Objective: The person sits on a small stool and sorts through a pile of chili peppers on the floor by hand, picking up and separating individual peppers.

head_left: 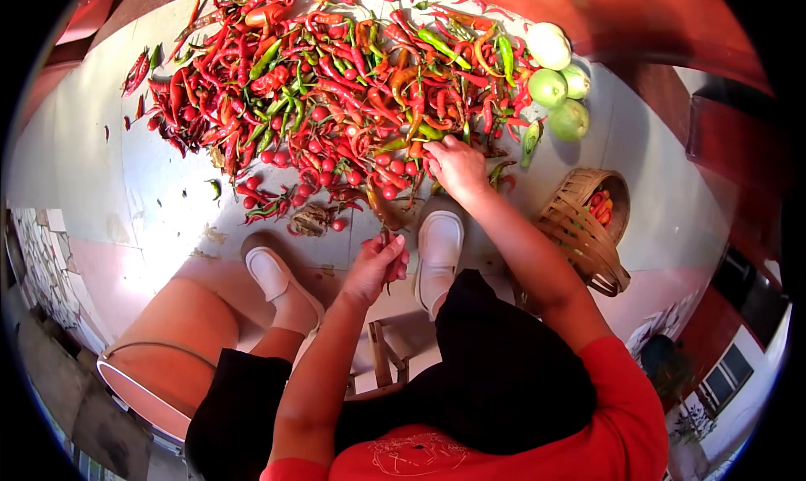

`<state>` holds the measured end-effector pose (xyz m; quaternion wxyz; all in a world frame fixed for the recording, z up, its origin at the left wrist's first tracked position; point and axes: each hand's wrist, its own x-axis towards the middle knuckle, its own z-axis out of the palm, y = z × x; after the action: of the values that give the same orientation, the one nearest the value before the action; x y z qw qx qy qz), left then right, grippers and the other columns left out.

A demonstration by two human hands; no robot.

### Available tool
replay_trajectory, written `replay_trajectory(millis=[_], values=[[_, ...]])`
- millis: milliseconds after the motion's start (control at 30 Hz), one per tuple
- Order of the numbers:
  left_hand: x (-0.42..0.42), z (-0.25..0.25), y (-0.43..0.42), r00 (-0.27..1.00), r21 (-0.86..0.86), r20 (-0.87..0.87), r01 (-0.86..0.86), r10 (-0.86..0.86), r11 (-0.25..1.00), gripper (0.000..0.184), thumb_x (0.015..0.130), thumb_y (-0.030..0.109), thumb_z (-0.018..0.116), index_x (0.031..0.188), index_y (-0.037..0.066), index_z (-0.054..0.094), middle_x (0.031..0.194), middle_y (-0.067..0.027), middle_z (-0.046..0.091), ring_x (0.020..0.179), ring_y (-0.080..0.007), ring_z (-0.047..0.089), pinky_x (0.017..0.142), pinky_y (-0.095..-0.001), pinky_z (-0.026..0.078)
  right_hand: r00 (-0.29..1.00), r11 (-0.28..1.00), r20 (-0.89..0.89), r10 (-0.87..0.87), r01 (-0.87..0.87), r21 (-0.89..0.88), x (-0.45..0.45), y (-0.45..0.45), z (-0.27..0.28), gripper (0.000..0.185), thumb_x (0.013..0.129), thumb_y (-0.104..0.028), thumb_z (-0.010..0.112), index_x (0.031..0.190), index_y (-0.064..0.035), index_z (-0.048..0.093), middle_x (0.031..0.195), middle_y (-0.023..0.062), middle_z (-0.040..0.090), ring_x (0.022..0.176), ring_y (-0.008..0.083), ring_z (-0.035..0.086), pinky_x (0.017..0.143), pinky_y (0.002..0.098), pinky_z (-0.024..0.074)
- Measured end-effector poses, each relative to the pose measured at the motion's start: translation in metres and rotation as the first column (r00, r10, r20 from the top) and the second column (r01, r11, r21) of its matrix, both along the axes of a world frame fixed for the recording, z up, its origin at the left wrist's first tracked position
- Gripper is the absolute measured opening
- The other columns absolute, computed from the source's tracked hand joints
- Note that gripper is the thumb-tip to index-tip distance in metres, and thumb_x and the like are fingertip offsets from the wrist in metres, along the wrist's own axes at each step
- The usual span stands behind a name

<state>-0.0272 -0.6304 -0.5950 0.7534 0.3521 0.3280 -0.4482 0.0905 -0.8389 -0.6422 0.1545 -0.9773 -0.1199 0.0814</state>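
Note:
A wide heap of chili peppers (277, 78), mostly red with some green and orange, is spread over the pale tiled floor. Small round red fruits like cherry tomatoes (327, 164) are mixed in along its near edge. My left hand (378, 267) is closed in front of the heap, between my shoes, around dark chili peppers; thin ends poke out above and below the fist. At the heap's near right edge, my right hand (457, 169) has its fingers pinched on a red chili pepper, partly hidden by the fingers.
A woven basket (588, 221) with red and orange peppers inside lies tilted at the right. Several pale green round vegetables (548, 87) sit beyond it. An orange bucket (172, 347) stands by my left leg. My shoes (440, 242) are close to the heap.

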Motion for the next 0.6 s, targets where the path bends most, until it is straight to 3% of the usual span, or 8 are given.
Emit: replay_trajectory(millis=[200,267,300,367,433,467,533,600], values=[[-0.006,-0.003,0.0,1.0,0.047,-0.01,0.005,-0.004,0.999,0.026,0.09,0.034,0.06,0.1,0.012,0.051,0.074,0.0006,0.057,0.056,-0.0098,0.053,0.053,-0.0222,0.043,0.99,0.923,-0.029,-0.141,0.142,0.357,0.007,-0.019,0.024,0.013,0.078,-0.014,0.064,0.09,-0.0109,0.061,0.083,0.0083,0.061,0.067,0.0284,0.062,0.06,0.0381,0.0498],[-0.004,-0.002,0.0,1.0,0.081,0.009,0.02,-0.021,0.996,0.03,0.09,0.036,0.059,0.106,0.011,0.051,0.076,-0.0002,0.057,0.06,-0.01,0.054,0.056,-0.0232,0.044,0.843,0.747,-0.482,-0.237,0.475,0.464,0.005,-0.018,0.057,0.012,0.08,-0.01,0.062,0.092,-0.0082,0.06,0.078,0.009,0.062,0.066,0.0232,0.063,0.058,0.0349,0.0495],[-0.002,-0.003,-0.001,0.992,0.016,0.012,-0.128,0.128,0.992,0.038,0.09,0.039,0.058,0.114,0.011,0.049,0.081,-0.0011,0.058,0.066,-0.0107,0.055,0.06,-0.0254,0.046,0.878,0.776,-0.456,-0.148,0.389,0.496,0.001,-0.015,0.059,0.011,0.082,-0.008,0.06,0.093,-0.0057,0.059,0.074,0.0083,0.063,0.064,0.0167,0.063,0.058,0.0307,0.0492],[0.0,-0.014,-0.002,0.957,-0.121,0.045,-0.28,0.287,0.952,0.058,0.09,0.053,0.049,0.128,0.009,0.045,0.096,-0.0048,0.059,0.085,-0.0163,0.058,0.071,-0.033,0.049,0.678,0.608,-0.726,0.113,0.531,0.59,-0.013,0.0,0.074,0.012,0.082,-0.007,0.061,0.093,-0.0048,0.06,0.079,0.008,0.067,0.066,0.0147,0.064,0.06,0.0298,0.0502],[0.017,-0.005,-0.004,0.93,-0.181,-0.013,-0.364,0.367,0.914,0.061,0.09,0.057,0.043,0.126,0.009,0.046,0.099,-0.0063,0.06,0.087,-0.0189,0.058,0.072,-0.0344,0.049,0.694,0.74,-0.682,0.229,0.332,0.586,-0.027,0.025,0.083,0.02,0.081,-0.011,0.062,0.1,-0.0037,0.06,0.087,0.0113,0.067,0.073,0.0223,0.066,0.066,0.0338,0.0513],[0.024,-0.002,-0.005,0.895,-0.23,-0.077,-0.445,0.439,0.866,0.064,0.09,0.061,0.037,0.125,0.009,0.047,0.101,-0.0078,0.06,0.089,-0.0214,0.059,0.072,-0.0357,0.05,0.816,0.826,-0.498,0.294,0.045,0.562,-0.029,0.037,0.095,0.025,0.08,-0.013,0.063,0.104,-0.0046,0.059,0.092,0.0124,0.067,0.08,0.0256,0.066,0.07,0.0358,0.0512],[0.023,-0.008,-0.002,0.832,-0.223,-0.224,-0.55,0.507,0.804,0.067,0.091,0.063,0.03,0.123,0.007,0.048,0.104,-0.0121,0.061,0.088,-0.0258,0.061,0.073,-0.0381,0.05,0.754,0.824,-0.582,0.305,0.096,0.558,-0.018,0.043,0.11,0.028,0.079,-0.012,0.063,0.106,-0.006,0.059,0.093,0.0135,0.065,0.083,0.0271,0.065,0.071,0.0373,0.0507],[0.015,-0.024,0.012,0.92,-0.372,-0.065,-0.383,0.387,0.846,0.062,0.093,0.058,0.032,0.121,0.005,0.049,0.104,-0.0145,0.061,0.084,-0.0273,0.063,0.073,-0.0394,0.051,0.842,0.806,-0.51,0.177,0.173,0.566,-0.007,0.037,0.092,0.028,0.079,-0.014,0.063,0.106,-0.0079,0.058,0.087,0.0123,0.065,0.078,0.0283,0.064,0.068,0.0374,0.0505]])
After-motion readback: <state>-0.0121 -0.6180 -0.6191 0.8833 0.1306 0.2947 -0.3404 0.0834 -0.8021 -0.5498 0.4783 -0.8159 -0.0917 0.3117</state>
